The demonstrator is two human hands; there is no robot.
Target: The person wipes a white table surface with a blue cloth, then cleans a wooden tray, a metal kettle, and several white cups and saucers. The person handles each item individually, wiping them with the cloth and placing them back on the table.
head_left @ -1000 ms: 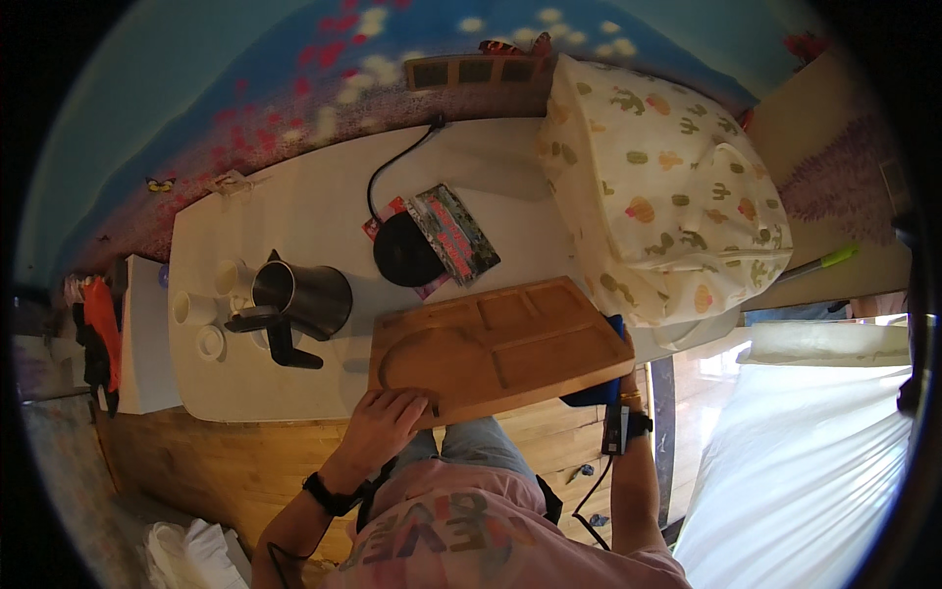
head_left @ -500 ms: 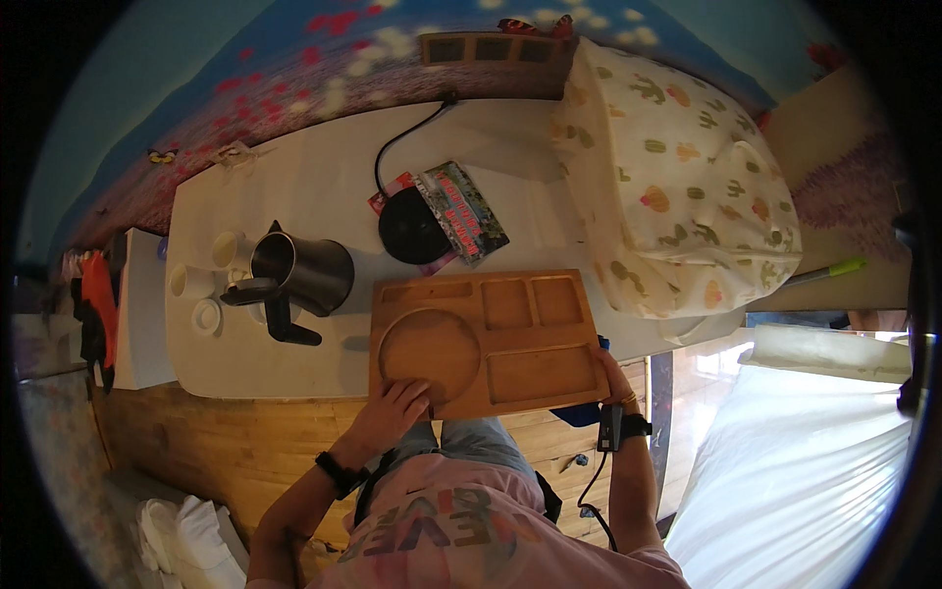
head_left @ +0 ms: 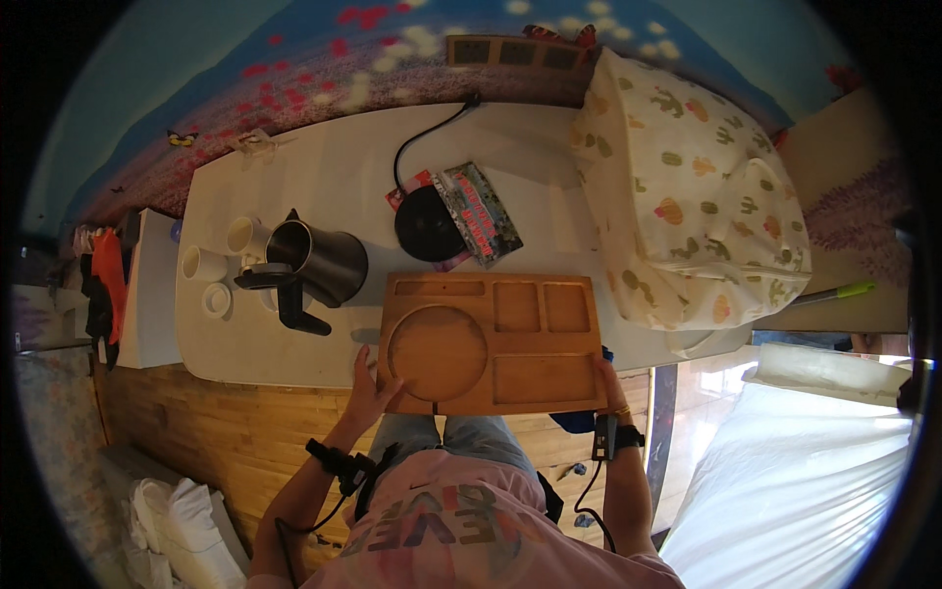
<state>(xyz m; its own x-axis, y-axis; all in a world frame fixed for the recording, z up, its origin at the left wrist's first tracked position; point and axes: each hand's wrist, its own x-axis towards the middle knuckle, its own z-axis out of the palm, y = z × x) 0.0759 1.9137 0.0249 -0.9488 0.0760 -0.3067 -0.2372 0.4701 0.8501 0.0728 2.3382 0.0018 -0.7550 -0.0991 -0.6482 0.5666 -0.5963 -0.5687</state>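
A rectangular wooden tray (head_left: 520, 347) with a round recess and several rectangular ones sits level over the table's near edge, in front of my body. My left hand (head_left: 369, 391) grips its near left corner, thumb lying over the top and fingers along the left side. At the opposite end my right hand (head_left: 612, 390) holds the right edge, its fingers partly hidden below. Left of the tray stands a dark kettle (head_left: 339, 267) with its lid up and black handle toward me. A black round kettle base (head_left: 426, 226) and a colourful printed packet (head_left: 479, 218) lie just beyond the tray.
On the white table (head_left: 314, 147), two white cups (head_left: 203, 263) and a white ring-shaped lid (head_left: 216, 300) stand left of the kettle. A large cactus-print cloth bag (head_left: 677, 206) fills the right side. A cord (head_left: 412, 139) runs from the base toward the wall.
My left hand has slid from the tray's round recess out to its left corner and edge. The tray has levelled slightly. The whole view has shifted a little.
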